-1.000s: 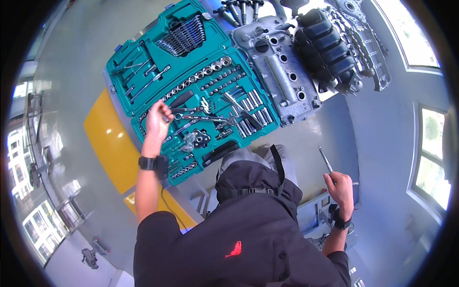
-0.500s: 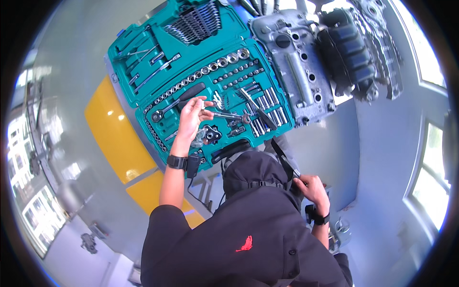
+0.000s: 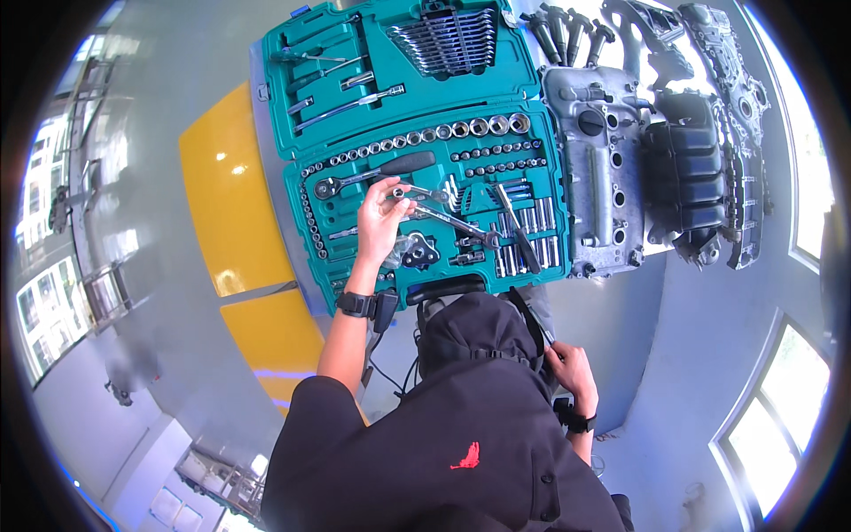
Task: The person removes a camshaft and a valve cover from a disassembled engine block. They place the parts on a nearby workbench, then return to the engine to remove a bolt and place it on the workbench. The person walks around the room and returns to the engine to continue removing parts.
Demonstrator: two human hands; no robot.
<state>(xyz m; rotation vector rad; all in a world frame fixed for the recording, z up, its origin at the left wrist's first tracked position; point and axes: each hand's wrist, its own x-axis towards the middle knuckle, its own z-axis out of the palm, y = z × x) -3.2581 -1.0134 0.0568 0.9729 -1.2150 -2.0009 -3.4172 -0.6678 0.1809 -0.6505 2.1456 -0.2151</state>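
My left hand [image 3: 378, 223] is raised over the green tool case [image 3: 284, 142], its thumb and fingers pinching a small silver socket [image 3: 398, 192]. Beside those fingers, a combination wrench [image 3: 456, 223] lies slanted across the case. Just beyond the hand rests a ratchet [image 3: 327, 187] with a dark handle. A dark multi-holed metal part [image 3: 420, 252] lies by the wrist. At the lower right, my right hand [image 3: 572, 366] is closed around a slim object with a shiny end; most of it is hidden, so its kind is unclear.
Rows of sockets [image 3: 443, 131] and a wrench set [image 3: 443, 43] fill the case. To its right stand a grey engine cover [image 3: 589, 191], a black ribbed manifold [image 3: 687, 173] and several dark ignition coils [image 3: 576, 35]. Yellow panels [image 3: 235, 195] lie at the left.
My view has shifted, so the case sits farther right and higher. My left hand has turned slightly, showing the socket's round end. The right hand stays closed on the slim object.
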